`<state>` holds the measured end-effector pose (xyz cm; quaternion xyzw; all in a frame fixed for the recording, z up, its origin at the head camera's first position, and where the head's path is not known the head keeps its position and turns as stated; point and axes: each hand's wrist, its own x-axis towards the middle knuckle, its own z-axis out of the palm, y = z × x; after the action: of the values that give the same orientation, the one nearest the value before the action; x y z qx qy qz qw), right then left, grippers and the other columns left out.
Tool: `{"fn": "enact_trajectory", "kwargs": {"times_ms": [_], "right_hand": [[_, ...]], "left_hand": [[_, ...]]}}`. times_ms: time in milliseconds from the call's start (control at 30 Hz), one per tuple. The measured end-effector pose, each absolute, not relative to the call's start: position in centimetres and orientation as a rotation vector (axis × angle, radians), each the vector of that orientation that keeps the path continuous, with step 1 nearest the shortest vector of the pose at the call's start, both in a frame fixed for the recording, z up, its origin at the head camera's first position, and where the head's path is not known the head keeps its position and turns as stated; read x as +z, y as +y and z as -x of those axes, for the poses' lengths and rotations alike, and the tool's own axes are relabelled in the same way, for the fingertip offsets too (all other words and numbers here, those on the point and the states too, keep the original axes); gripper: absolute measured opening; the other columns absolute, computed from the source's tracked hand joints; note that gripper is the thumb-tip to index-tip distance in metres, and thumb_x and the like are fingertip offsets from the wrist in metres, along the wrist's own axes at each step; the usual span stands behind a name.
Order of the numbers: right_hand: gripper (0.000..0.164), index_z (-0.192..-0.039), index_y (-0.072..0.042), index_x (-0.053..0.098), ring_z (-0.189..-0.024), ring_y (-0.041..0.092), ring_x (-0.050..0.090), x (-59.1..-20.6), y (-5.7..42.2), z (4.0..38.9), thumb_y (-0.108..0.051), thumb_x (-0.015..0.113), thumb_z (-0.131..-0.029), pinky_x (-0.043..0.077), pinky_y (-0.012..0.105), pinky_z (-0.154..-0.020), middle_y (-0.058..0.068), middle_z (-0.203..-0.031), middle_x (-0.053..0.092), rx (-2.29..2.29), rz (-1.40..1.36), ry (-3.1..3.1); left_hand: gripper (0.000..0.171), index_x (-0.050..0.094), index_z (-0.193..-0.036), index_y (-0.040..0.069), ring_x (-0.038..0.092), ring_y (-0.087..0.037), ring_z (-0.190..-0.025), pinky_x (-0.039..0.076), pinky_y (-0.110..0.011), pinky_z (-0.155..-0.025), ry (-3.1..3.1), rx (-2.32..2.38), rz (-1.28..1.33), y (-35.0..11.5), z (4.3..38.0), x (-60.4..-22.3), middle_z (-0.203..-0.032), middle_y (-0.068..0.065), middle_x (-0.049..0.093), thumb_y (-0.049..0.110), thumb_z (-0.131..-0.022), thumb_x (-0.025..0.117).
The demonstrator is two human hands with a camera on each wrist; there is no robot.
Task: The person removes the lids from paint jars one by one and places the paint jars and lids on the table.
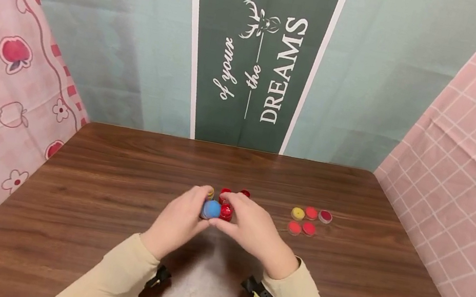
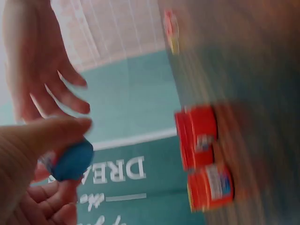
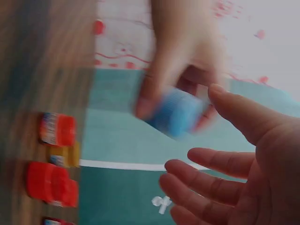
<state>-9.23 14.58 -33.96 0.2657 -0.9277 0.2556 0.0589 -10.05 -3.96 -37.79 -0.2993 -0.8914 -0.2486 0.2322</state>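
My left hand point(image 1: 177, 219) holds a small round blue tub point(image 1: 211, 209) between thumb and fingers, raised above the tabletop in both wrist views. Its side, blurred in the right wrist view, looks finely ridged. Facing it is my right hand point(image 3: 220, 183), its fingers spread and holding nothing, with the thumb apart from them. Between and behind the hands stand several small red tubs point(image 1: 225, 213) and a yellow tub point(image 1: 210, 193). Labels show on some of these tubs in the wrist views. My right hand partly hides them in the head view.
To the right, several flat round lids lie on the brown wooden table point(image 1: 361, 282): a yellow lid point(image 1: 298, 213), red lids point(image 1: 311, 212) and a darker red lid point(image 1: 325, 216). A green and teal cloth point(image 1: 240, 133) hangs behind the table, with pink cloths at both sides.
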Motion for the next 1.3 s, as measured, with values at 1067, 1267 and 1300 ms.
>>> {"fn": "enact_trajectory", "kwargs": {"times_ms": [1067,1267,1300], "right_hand": [[0.03,-0.081,-0.012,0.054,-0.047,0.003,0.036,-34.1,13.9,8.2,-0.032,0.076,-0.076,0.034,0.016,-0.045,-0.011,-0.059,0.042,0.689,-0.723,-2.527],[0.029,-0.08,-0.012,0.054,-0.049,0.004,0.038,-33.4,14.7,8.2,-0.033,0.074,-0.078,0.036,0.017,-0.046,-0.01,-0.059,0.043,0.749,-0.862,-2.589],[0.029,-0.082,-0.011,0.055,-0.051,0.004,0.039,-33.3,14.9,8.3,-0.033,0.074,-0.079,0.038,0.016,-0.048,-0.009,-0.062,0.045,0.747,-0.916,-2.582]], "left_hand": [[0.034,0.063,-0.091,0.009,0.05,-0.012,-0.071,0.047,-0.021,-0.063,-2.297,-0.934,0.775,-2.7,8.7,-37.6,-0.081,0.004,0.056,0.018,-0.067,0.085],[0.025,0.068,-0.088,0.011,0.056,-0.011,-0.071,0.048,-0.021,-0.065,-2.277,-1.033,0.908,-3.1,9.1,-37.6,-0.081,0.006,0.061,0.018,-0.069,0.082],[0.025,0.068,-0.09,0.011,0.056,-0.01,-0.072,0.048,-0.021,-0.065,-2.286,-1.073,0.937,-3.2,9.1,-37.5,-0.082,0.006,0.062,0.017,-0.07,0.082]]}}
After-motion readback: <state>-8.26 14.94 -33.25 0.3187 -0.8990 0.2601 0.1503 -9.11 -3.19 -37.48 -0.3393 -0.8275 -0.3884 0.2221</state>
